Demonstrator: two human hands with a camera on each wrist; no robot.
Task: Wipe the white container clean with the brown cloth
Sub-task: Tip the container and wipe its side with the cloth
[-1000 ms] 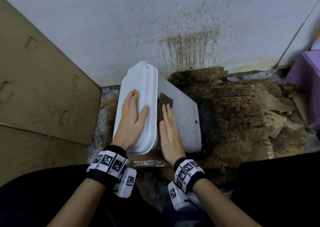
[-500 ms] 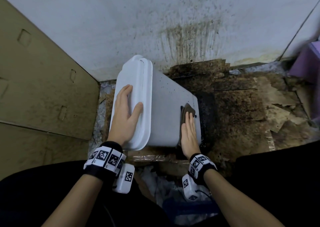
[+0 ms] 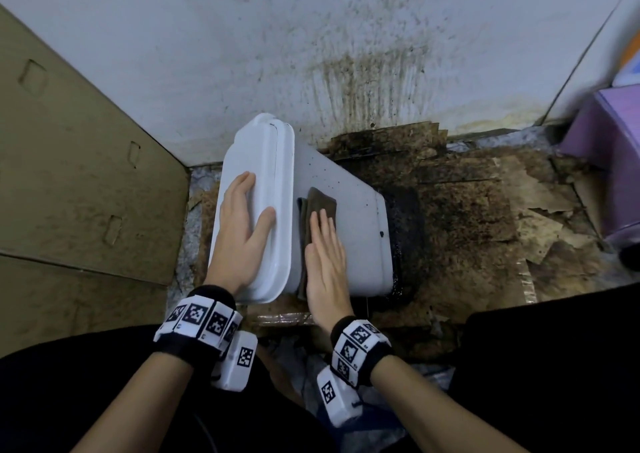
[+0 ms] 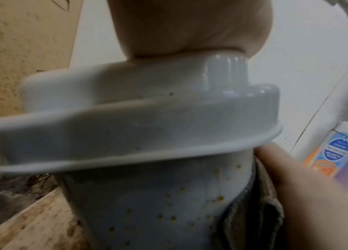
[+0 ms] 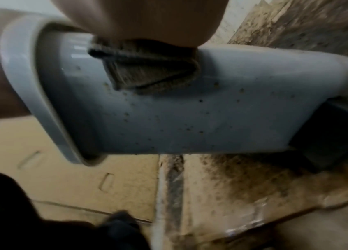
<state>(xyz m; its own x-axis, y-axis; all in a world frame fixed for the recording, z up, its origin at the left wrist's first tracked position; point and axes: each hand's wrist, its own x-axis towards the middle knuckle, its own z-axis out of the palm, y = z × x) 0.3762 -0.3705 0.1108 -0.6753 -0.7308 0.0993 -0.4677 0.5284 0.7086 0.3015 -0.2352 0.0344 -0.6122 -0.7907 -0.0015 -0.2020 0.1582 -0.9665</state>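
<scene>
The brown cloth [image 3: 320, 207] is back up beside the lid [image 3: 263, 210] of the white container [image 3: 349, 231]. Half a second ago it sat down at the container's lower end, by the dark base, and 1 second ago it was up by the lid as it is now. So the right hand [image 3: 325, 262] has run 1 full stroke down the upper face and returned.

That hand lies flat, fingers straight and together, pressing the folded cloth against the face rather than gripping it. The left hand [image 3: 242, 231] has not shifted: it rests spread and relaxed on the lid, thumb out, steadying the container.

The container lies tilted on its side on the stained cardboard floor [image 3: 467, 217], near the corner where the spattered wall [image 3: 311, 54] meets the cardboard panel [image 3: 79, 175], its lid end toward the panel.

For the task, this looks like mid-wipe, not the finish. The upper face still shows a few dark specks toward its far edge, and the right wrist view shows the near side face [image 5: 190, 118] dotted with many brown spots below the cloth [image 5: 147, 71]. I judge that side untouched so far, and it needs passes of its own.
</scene>
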